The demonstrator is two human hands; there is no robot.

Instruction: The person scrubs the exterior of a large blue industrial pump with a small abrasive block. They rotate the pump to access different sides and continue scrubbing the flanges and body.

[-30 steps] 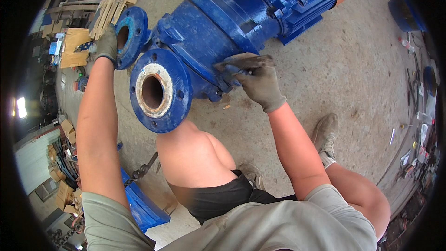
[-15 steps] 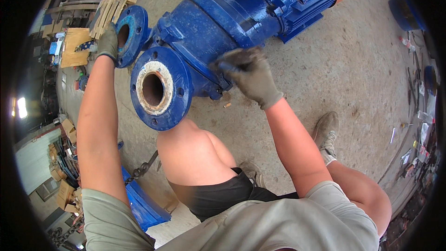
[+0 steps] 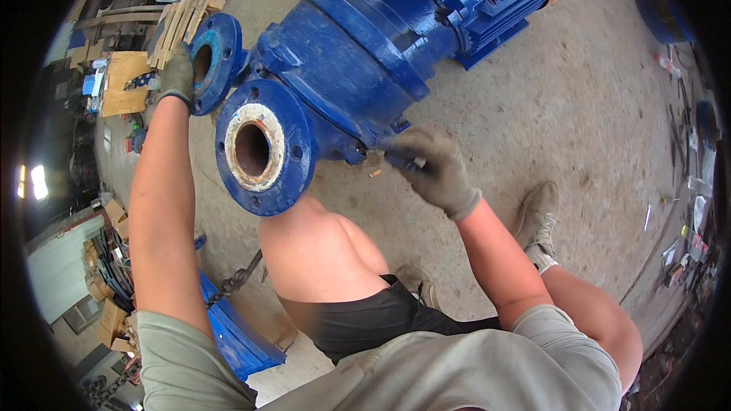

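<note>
A blue pump (image 3: 335,46) with two round pipe flanges and a motor lies slantwise before me. My left hand (image 3: 177,76), in a grey-green work glove, is closed on the rim of the farther flange (image 3: 218,57); its fingertips are partly hidden. The nearer flange (image 3: 291,171) has a rust-stained white ring around its bore and faces up toward me. Just right of the casing's lower edge, my right hand (image 3: 438,171), gloved too, is closed around a small dark tool (image 3: 402,160) with a pale end. Motion blurs that tool, so its kind is unclear.
Near the nearer flange is my bare knee (image 3: 312,228). A chain (image 3: 236,280) hangs by a blue metal piece (image 3: 240,342) at lower left. Flattened cardboard (image 3: 122,80) and wooden slats (image 3: 179,30) lie at far left. Scattered litter and a dark blue drum (image 3: 661,19) are at right.
My right hand has moved down and to the right, off the casing to beside its lower edge. My left hand stays at the farther flange. The view has shifted slightly.
</note>
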